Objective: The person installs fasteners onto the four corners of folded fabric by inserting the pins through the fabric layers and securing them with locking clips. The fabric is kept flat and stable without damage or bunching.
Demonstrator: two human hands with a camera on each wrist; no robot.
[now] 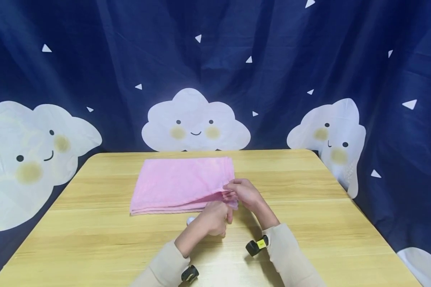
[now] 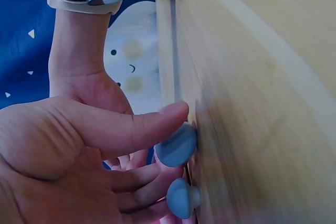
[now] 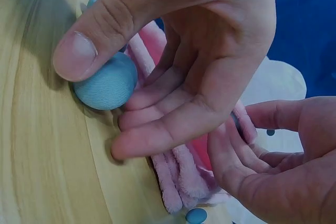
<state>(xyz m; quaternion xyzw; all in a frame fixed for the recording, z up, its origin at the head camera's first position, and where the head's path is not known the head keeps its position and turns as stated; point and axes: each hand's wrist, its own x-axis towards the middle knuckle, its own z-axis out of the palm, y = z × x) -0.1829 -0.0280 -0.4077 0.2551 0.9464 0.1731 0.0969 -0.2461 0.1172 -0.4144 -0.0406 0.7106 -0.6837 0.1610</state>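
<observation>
A folded pink plush cloth (image 1: 183,177) lies on the table. My right hand (image 1: 246,193) pinches its near right corner and raises the upper layers, so the near edge gapes. Just below that edge is my left hand (image 1: 213,218). In the left wrist view its thumb meets a blue mushroom-shaped piece (image 2: 177,145), the fingers curling beneath. The same rounded cap (image 3: 107,85) appears under the left thumb in the right wrist view. Close by is another blue mushroom-shaped piece (image 2: 179,198) with a short stem. The right fingertips are partly hidden by cloth.
A small pale round piece (image 1: 190,220) sits on the wooden table (image 1: 301,207), beside the left wrist. One blue oval cap (image 3: 197,215) shows near the cloth's corner. Behind the table hangs a dark blue curtain (image 1: 273,79) with smiling clouds.
</observation>
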